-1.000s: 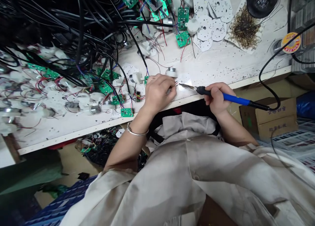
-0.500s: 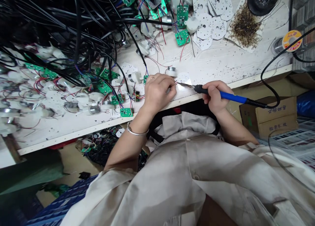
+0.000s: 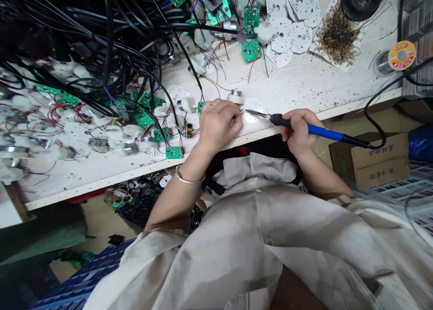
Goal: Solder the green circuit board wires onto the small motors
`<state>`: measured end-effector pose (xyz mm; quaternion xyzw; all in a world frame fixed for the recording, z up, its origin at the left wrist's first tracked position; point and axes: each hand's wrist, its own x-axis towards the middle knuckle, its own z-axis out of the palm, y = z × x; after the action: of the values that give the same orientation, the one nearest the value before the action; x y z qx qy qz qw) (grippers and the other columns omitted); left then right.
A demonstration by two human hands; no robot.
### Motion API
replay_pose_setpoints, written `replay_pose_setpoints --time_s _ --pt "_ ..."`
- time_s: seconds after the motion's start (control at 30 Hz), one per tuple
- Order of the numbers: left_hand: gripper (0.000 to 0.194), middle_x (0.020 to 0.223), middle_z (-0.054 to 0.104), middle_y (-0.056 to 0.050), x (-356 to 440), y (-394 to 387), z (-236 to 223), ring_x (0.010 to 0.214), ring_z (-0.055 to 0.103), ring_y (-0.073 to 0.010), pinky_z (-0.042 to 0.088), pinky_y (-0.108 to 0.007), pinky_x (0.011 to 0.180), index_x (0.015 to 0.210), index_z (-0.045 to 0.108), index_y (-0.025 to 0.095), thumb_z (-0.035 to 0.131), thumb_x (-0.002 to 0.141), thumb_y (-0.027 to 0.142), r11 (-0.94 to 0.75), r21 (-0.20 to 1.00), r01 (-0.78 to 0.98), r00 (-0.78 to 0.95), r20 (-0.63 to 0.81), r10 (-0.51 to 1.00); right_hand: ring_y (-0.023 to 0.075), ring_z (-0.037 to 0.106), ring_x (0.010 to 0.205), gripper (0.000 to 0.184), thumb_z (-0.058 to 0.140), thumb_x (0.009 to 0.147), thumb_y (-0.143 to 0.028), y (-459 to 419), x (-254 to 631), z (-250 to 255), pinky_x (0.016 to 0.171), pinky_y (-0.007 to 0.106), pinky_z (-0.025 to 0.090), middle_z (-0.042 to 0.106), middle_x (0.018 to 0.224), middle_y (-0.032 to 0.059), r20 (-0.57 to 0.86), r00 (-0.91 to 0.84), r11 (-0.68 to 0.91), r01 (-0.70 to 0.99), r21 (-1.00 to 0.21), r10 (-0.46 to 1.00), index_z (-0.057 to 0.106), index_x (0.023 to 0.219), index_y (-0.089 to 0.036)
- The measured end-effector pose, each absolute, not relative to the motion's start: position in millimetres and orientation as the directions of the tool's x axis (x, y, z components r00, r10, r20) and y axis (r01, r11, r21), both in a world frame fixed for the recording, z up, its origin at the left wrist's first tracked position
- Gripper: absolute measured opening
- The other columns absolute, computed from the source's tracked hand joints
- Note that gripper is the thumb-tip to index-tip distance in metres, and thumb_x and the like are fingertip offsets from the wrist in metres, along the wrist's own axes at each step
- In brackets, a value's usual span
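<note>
My right hand (image 3: 301, 129) is closed around the blue handle of a soldering iron (image 3: 323, 132), whose metal tip points left. Below that tip lies a white circuit board (image 3: 254, 111) near the bench's front edge. My left hand (image 3: 220, 126) rests at the board's left side with its fingers pinched together. Thin red wire ends (image 3: 242, 112) stick out from its fingertips toward the iron's tip. Just beyond the fingers sits a small silver motor (image 3: 236, 96). A green circuit board (image 3: 200, 107) on a black cable is partly hidden behind my left hand.
Black cables (image 3: 84, 26), green boards and white motor housings crowd the bench's left side. White octagonal boards (image 3: 284, 35) are piled at the back. A solder spool (image 3: 401, 56) stands at right, near a dark round dish (image 3: 361, 1). The iron's cord hangs over the bench edge.
The soldering iron has shifted slightly right, its tip drawing a little away from the wire ends. My left hand has stayed almost still.
</note>
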<state>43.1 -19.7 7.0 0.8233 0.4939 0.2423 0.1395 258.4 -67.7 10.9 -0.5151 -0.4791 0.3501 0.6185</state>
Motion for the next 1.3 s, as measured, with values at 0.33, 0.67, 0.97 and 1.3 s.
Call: replay_pose_setpoints --time_s 0.33,0.67,0.97,1.3 --pt "0.013 0.1 0.075 -0.003 46.9 -25.0 10.9 0.097 0.066 -0.0228 0.043 -0.044 0.09 0.088 0.065 0.023 0.057 0.097 0.028 -0.464 0.491 0.737 0.385 0.26 0.886 0.0196 0.075 0.093 0.025 0.059 0.096 -0.047 -60.6 260.8 3.6 0.084 0.037 0.063 0.078 0.096 0.0031 0.493 -0.081 0.484 0.383 -0.787 0.866 0.065 0.112 -0.03" --pt "0.015 0.114 0.074 -0.005 31.2 -18.5 15.0 0.11 0.066 -0.0243 0.049 -0.044 0.094 0.1 0.067 0.023 0.055 0.099 0.031 -0.518 0.555 0.651 0.532 0.153 0.833 0.0191 0.073 0.094 0.032 0.053 0.098 -0.055 -60.5 265.2 0.1 0.082 0.035 0.06 0.076 0.099 0.0018 0.452 -0.156 0.469 0.463 -0.752 0.878 0.065 0.115 -0.031" --pt "0.02 0.106 0.075 -0.007 38.4 -22.7 19.0 0.102 0.068 -0.0206 0.054 -0.038 0.091 0.095 0.064 0.021 0.048 0.102 0.03 -0.529 0.582 0.617 0.494 0.238 0.837 0.0155 0.07 0.092 0.026 0.055 0.099 -0.04 -58.2 265.2 -1.9 0.076 0.027 0.056 0.075 0.1 0.0 0.562 -0.252 0.593 0.558 -0.58 0.788 0.062 0.122 -0.031" --pt "0.019 0.106 0.074 -0.008 33.1 -23.3 11.6 0.101 0.067 -0.022 0.052 -0.039 0.091 0.095 0.064 0.021 0.05 0.101 0.033 -0.538 0.516 0.666 0.52 0.196 0.832 0.0144 0.071 0.09 0.022 0.054 0.1 -0.039 -56.7 264.2 0.7 0.074 0.025 0.055 0.074 0.1 0.0004 0.567 -0.261 0.593 0.592 -0.545 0.781 0.062 0.117 -0.028"
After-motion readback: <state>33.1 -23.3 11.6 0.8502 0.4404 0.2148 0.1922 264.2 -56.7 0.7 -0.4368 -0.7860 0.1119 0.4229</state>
